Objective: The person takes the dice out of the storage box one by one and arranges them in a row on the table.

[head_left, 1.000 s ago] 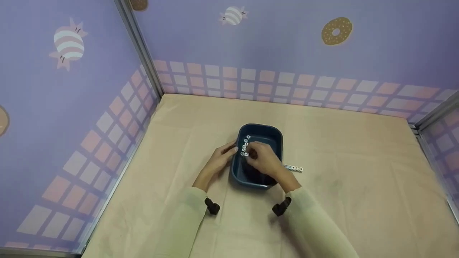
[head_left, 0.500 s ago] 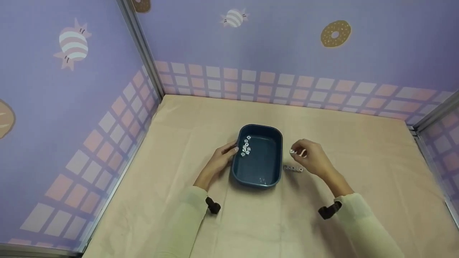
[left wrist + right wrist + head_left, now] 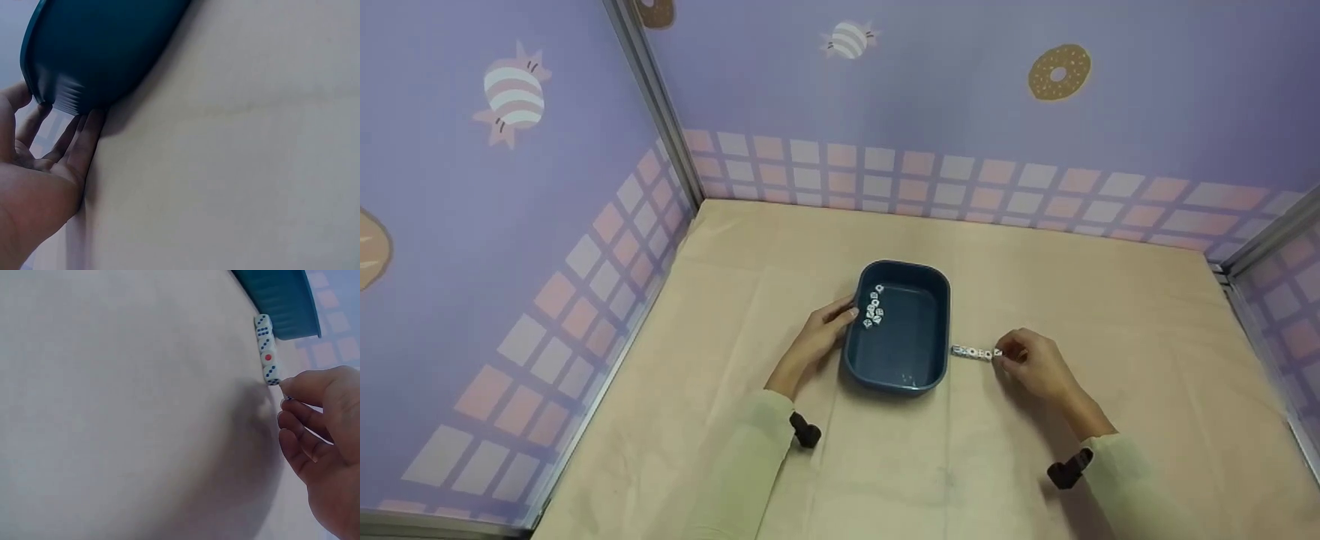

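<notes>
On the left side of a dark blue plastic tub [image 3: 897,346], my left hand [image 3: 815,339] holds the rim, thumb over the edge and fingers against the outer wall [image 3: 79,95]. Several white dice [image 3: 873,307] lie inside along the tub's left wall. Outside, a straight row of dice [image 3: 973,352] runs rightward from the tub's right wall; blue pips and one red pip show in the right wrist view. At the row's outer end, my right hand [image 3: 1035,365] pinches a single die [image 3: 997,352] between thumb and fingertips, mostly hidden by them in the right wrist view.
A beige cloth [image 3: 780,247] covers the tabletop under the tub. Purple printed panels [image 3: 945,90] stand at the back and both sides, joined by metal posts [image 3: 656,105]. Each wrist carries a small black camera mount [image 3: 806,433].
My right hand came out of the tub with a die, moved right past the wall, then lowered it to the row's outer end. My left hand stays on the tub.
</notes>
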`<state>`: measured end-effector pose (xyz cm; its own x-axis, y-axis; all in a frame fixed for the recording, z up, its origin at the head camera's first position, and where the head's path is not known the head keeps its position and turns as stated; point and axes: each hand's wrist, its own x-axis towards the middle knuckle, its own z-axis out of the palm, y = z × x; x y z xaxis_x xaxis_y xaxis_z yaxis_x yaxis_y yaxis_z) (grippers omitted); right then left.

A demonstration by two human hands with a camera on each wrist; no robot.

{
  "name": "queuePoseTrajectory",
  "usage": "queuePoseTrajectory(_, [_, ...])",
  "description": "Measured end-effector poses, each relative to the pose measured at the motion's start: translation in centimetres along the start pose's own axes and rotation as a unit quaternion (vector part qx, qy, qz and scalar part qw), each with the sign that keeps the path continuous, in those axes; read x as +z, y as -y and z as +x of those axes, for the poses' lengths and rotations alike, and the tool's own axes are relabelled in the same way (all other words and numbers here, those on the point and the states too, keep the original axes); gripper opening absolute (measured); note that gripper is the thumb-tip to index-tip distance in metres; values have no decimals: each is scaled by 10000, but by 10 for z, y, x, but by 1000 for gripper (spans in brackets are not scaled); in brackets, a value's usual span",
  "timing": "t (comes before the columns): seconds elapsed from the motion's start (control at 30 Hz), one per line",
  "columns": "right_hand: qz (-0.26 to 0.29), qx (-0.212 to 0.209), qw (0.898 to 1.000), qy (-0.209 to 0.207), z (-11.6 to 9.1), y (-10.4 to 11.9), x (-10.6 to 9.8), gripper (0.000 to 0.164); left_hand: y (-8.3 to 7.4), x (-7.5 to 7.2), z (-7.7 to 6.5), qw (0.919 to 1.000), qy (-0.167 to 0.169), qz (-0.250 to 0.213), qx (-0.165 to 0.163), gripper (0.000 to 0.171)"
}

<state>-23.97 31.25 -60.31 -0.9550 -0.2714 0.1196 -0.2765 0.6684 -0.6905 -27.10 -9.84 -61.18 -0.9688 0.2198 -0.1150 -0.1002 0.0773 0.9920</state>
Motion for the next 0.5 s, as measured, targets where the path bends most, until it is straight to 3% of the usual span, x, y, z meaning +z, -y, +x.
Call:
queuePoseTrajectory(0.23, [51, 84, 10000, 14, -1, -6, 5, 17, 0, -1, 1, 9992, -96, 372, 119, 55])
queuePoseTrajectory(0.5, [348, 406, 9984, 180, -4, -12, 8, 17, 1, -1, 1, 9988, -146, 417, 220, 53])
